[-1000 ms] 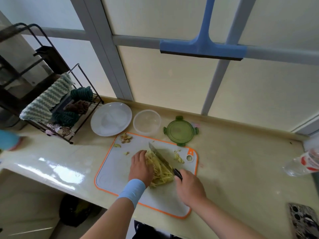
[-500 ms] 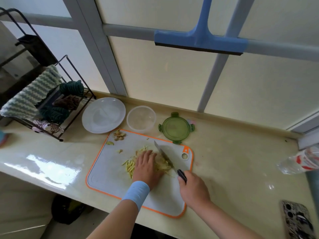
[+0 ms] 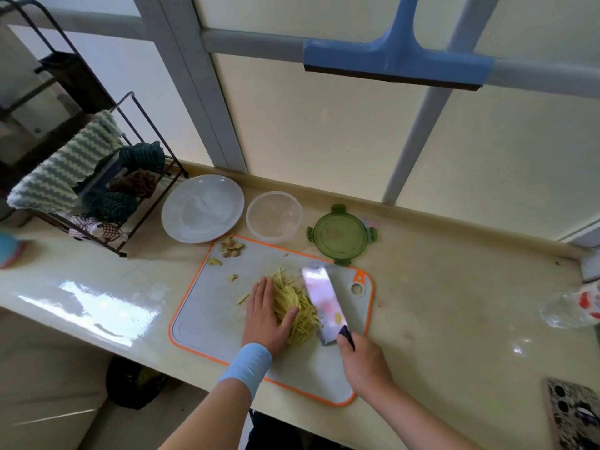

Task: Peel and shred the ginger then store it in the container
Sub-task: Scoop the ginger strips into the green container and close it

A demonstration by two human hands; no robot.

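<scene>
Left hand (image 3: 264, 315) flat, fingers together, against shredded ginger (image 3: 297, 305); right hand (image 3: 363, 362) clamped on knife (image 3: 324, 303), at 3 o'clock of pile.

Glossy metal knife blade (image 3: 324, 303); clear plastic container (image 3: 274, 216); glossy countertop (image 3: 454, 313).

Soft daylight comes through the frosted window panes (image 3: 324, 131), leaving bright glare on the glossy cream table (image 3: 94, 306) near its left edge. The wide lens bends the frame's edges, and the flat steel knife blade (image 3: 324, 303) is blurred.
</scene>
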